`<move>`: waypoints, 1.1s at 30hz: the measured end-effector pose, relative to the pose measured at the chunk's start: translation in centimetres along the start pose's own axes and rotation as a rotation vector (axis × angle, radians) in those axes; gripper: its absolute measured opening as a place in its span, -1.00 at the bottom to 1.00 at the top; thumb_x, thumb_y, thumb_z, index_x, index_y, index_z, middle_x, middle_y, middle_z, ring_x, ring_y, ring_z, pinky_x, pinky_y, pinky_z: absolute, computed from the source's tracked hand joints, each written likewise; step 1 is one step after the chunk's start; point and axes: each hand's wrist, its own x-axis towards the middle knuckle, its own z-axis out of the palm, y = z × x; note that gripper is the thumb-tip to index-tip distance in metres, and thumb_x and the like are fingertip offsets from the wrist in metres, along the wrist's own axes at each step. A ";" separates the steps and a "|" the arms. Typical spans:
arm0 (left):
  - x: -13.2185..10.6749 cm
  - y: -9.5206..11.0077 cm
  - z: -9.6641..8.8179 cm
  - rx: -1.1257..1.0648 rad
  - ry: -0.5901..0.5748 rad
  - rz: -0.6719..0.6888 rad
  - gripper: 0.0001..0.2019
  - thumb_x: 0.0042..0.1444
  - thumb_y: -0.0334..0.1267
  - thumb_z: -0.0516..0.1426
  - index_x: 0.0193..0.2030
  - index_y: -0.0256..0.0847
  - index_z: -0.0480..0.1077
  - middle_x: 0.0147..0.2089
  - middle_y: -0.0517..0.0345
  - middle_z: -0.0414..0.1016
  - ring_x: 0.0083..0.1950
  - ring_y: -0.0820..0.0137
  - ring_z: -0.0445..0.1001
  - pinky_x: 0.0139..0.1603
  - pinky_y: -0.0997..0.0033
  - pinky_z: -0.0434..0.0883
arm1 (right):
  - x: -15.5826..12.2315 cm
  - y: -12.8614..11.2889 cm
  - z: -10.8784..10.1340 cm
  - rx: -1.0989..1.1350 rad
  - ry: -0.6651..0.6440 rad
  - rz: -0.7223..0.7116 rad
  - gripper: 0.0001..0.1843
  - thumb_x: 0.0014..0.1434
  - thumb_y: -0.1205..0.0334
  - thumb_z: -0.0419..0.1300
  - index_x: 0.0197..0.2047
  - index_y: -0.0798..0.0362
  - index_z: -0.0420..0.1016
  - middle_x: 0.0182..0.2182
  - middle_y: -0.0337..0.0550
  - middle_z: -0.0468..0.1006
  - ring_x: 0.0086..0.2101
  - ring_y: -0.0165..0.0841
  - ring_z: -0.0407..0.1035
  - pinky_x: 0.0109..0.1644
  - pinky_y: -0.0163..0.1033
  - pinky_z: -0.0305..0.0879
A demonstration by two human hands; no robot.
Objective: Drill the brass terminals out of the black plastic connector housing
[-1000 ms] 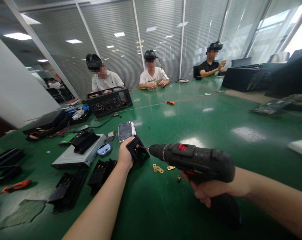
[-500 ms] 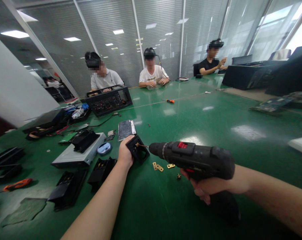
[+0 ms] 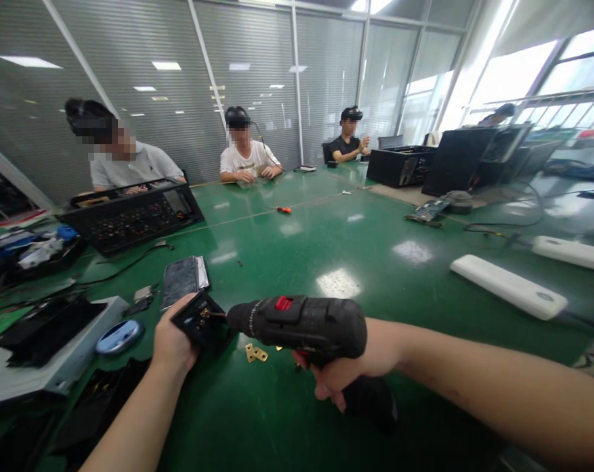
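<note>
My left hand (image 3: 176, 334) is closed around a black plastic housing (image 3: 191, 320), tilted up above the table. Brass-coloured metal shows inside the housing. In my right hand (image 3: 331, 379) is a black cordless drill (image 3: 307, 324) with a red switch on top, gripped by its handle. The thin bit of the drill reaches to the brass part; whether it bears on a screw I cannot make out. Small brass plates (image 3: 256, 353) lie on the green table below the drill's chuck. A flat dark device (image 3: 181, 283) lies just beyond my left hand.
To the left are a blue round case (image 3: 120, 337), a silver drive (image 3: 36, 373) and several black housings. Farther back stands an open computer case (image 3: 139, 213). An orange screwdriver (image 3: 283, 210) lies mid-table, with a white power strip (image 3: 508, 286) at right. Several people sit around the table.
The view has swung to the right, so everything sits farther left in it and more of the right side shows. Both hands keep their hold, with the bit still at the housing.
</note>
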 end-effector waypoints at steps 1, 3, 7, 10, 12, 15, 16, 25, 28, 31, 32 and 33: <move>0.0 0.1 0.0 -0.002 0.011 -0.031 -0.76 0.08 -0.08 0.43 -0.19 -0.16 0.73 -0.26 0.01 0.74 -0.23 0.12 0.68 -0.23 0.24 0.66 | 0.1 0.2 -0.1 0.001 -0.009 -0.005 -0.34 -0.03 0.21 0.90 -0.12 -0.04 0.54 -0.53 -0.38 0.80 -0.53 -0.35 0.66 -0.37 -0.30 0.68; -0.2 0.4 0.1 -0.002 0.022 -0.075 -0.78 0.09 -0.09 0.41 -0.19 -0.14 0.72 -0.26 0.04 0.73 -0.22 0.14 0.68 -0.22 0.25 0.66 | 0.1 0.5 -0.3 0.010 -0.016 -0.020 -0.35 0.00 0.19 0.89 -0.11 -0.05 0.53 -0.52 -0.40 0.79 -0.52 -0.35 0.67 -0.36 -0.28 0.71; -1.0 0.9 0.6 0.004 0.009 -0.073 -0.77 0.06 -0.08 0.42 -0.20 -0.14 0.70 -0.26 0.06 0.71 -0.26 0.15 0.65 -0.26 0.24 0.64 | -0.3 0.7 -0.3 0.025 -0.015 -0.038 -0.35 0.02 0.32 0.86 -0.07 -0.05 0.53 -0.48 -0.47 0.78 -0.49 -0.37 0.69 -0.32 -0.28 0.76; -1.5 1.0 0.9 0.001 -0.001 -0.057 -0.74 0.04 -0.07 0.43 -0.20 -0.16 0.70 -0.26 0.05 0.71 -0.27 0.16 0.64 -0.26 0.24 0.62 | -0.5 0.5 -0.3 0.032 -0.006 -0.042 -0.33 0.00 0.33 0.87 -0.06 -0.04 0.53 -0.46 -0.49 0.78 -0.51 -0.39 0.69 -0.35 -0.31 0.77; -1.7 0.9 1.0 -0.004 -0.001 -0.057 -0.74 0.02 -0.06 0.44 -0.22 -0.16 0.69 -0.27 0.04 0.70 -0.26 0.16 0.64 -0.25 0.24 0.62 | -0.6 0.3 -0.2 0.033 0.001 -0.037 -0.34 0.01 0.31 0.88 -0.07 -0.04 0.54 -0.45 -0.50 0.76 -0.51 -0.39 0.69 -0.37 -0.33 0.75; -1.7 0.7 0.9 -0.012 -0.009 -0.058 -0.73 0.00 -0.03 0.44 -0.25 -0.15 0.69 -0.27 0.05 0.68 -0.24 0.16 0.63 -0.23 0.24 0.62 | -0.8 0.2 0.1 0.026 0.012 -0.021 -0.34 0.02 0.38 0.86 -0.06 -0.04 0.53 -0.45 -0.50 0.74 -0.49 -0.38 0.70 -0.37 -0.33 0.75; -1.7 0.6 0.9 -0.012 -0.016 -0.057 -0.73 -0.01 -0.03 0.44 -0.25 -0.14 0.68 -0.26 0.05 0.68 -0.24 0.15 0.63 -0.23 0.24 0.63 | -0.9 0.1 0.2 0.025 0.023 -0.016 -0.33 0.01 0.40 0.85 -0.05 -0.03 0.53 -0.45 -0.51 0.74 -0.48 -0.39 0.69 -0.37 -0.34 0.75; -1.9 0.3 0.6 -0.008 -0.068 -0.030 -0.71 -0.01 0.00 0.48 -0.26 -0.12 0.66 -0.28 0.06 0.67 -0.25 0.15 0.62 -0.22 0.22 0.62 | -1.8 -0.3 0.6 0.001 0.070 0.025 -0.36 0.00 0.36 0.77 0.00 -0.05 0.51 -0.44 -0.43 0.76 -0.44 -0.38 0.68 -0.33 -0.33 0.74; -2.2 0.5 0.7 -0.008 -0.086 -0.052 -0.71 0.01 -0.01 0.48 -0.24 -0.12 0.64 -0.27 0.07 0.68 -0.26 0.14 0.64 -0.22 0.20 0.63 | -1.7 0.1 0.5 -0.001 0.080 0.018 -0.38 0.03 0.30 0.74 0.01 -0.06 0.50 -0.42 -0.44 0.76 -0.43 -0.38 0.68 -0.30 -0.30 0.73; -2.4 0.8 0.8 -0.008 -0.073 -0.070 -0.73 0.02 -0.05 0.47 -0.23 -0.13 0.63 -0.27 0.08 0.68 -0.28 0.16 0.64 -0.23 0.21 0.62 | -1.2 0.8 0.4 -0.009 0.075 0.022 -0.33 -0.01 0.21 0.83 -0.03 -0.07 0.51 -0.47 -0.46 0.72 -0.47 -0.38 0.64 -0.34 -0.30 0.69; -2.5 1.0 0.9 -0.011 -0.065 -0.076 -0.74 0.02 -0.07 0.46 -0.23 -0.14 0.63 -0.28 0.08 0.67 -0.28 0.17 0.64 -0.23 0.22 0.62 | -1.1 1.0 0.3 -0.019 0.069 0.023 -0.30 -0.04 0.21 0.86 -0.04 -0.07 0.51 -0.49 -0.47 0.72 -0.49 -0.39 0.63 -0.35 -0.31 0.67; -2.6 1.1 1.0 -0.014 -0.058 -0.082 -0.75 0.02 -0.08 0.46 -0.24 -0.14 0.63 -0.28 0.08 0.67 -0.29 0.17 0.64 -0.24 0.23 0.62 | -1.0 1.1 0.3 -0.030 0.063 0.025 -0.27 -0.07 0.24 0.88 -0.04 -0.07 0.51 -0.51 -0.48 0.71 -0.50 -0.39 0.62 -0.36 -0.32 0.66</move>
